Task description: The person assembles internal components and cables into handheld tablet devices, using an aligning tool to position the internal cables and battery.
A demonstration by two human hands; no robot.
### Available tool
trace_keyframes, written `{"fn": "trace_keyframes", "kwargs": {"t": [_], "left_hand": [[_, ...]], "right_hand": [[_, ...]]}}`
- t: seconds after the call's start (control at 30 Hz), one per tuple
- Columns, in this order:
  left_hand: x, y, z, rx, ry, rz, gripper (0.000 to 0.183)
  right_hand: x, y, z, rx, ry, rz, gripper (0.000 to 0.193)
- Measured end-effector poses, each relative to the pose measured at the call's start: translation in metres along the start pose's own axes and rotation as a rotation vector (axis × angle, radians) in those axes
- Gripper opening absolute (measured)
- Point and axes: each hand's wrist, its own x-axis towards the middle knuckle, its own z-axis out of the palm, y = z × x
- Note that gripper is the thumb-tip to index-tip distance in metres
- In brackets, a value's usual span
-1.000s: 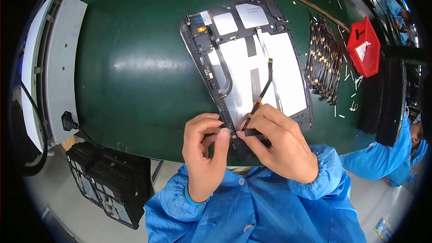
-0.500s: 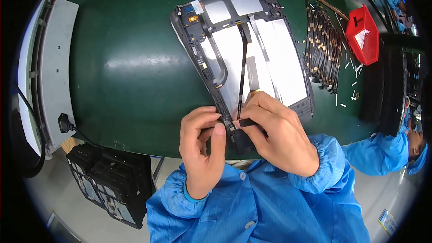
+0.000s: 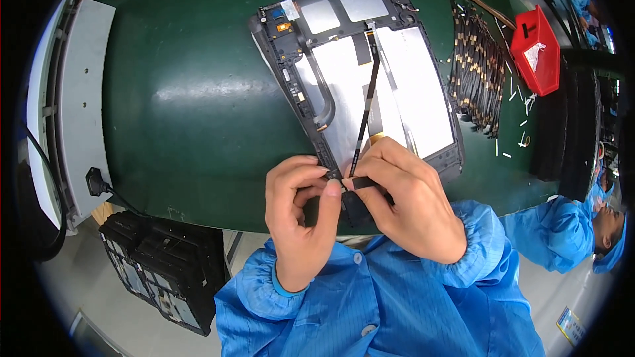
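Observation:
An opened tablet (image 3: 417, 86), with silver panels inside a black frame, lies tilted on the green bench. A thin black flex cable (image 3: 372, 89) runs down across its middle to the lower left corner. My right hand (image 3: 413, 201) pinches the lower end of this cable between thumb and index finger, with a short dark strip showing by the fingertips. Beside it, my left hand (image 3: 297, 211) is half curled at the tablet's lower left edge. Its thumb and index finger are apart there, and nothing shows between them. The cable's very tip is hidden by my fingers.
To the right lies a bundle of black cables (image 3: 475, 69), with white scraps near a red bin (image 3: 536, 56). A grey metal stand (image 3: 83, 106) and a black plug (image 3: 96, 181) are at left. Black trays (image 3: 162, 271) stand below the bench. A co-worker's blue sleeve (image 3: 552, 231) shows at right.
The upper part of the flex cable has swung right across the silver panels. My left thumb has moved slightly right, closer to my right fingertips. The right hand still pinches the cable.

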Motion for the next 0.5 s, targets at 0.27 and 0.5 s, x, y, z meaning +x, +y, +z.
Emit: {"fn": "trace_keyframes", "kwargs": {"t": [0.27,0.5], "left_hand": [[0.001,0.005,-0.006,-0.035,-0.031,-0.102,0.024],[-0.001,0.004,-0.009,-0.083,-0.013,-0.057,0.018]], "right_hand": [[-0.001,-0.001,-0.003,-0.019,-0.008,-0.009,0.013],[-0.001,-0.014,-0.007,0.251,-0.062,-0.006,0.013]]}}
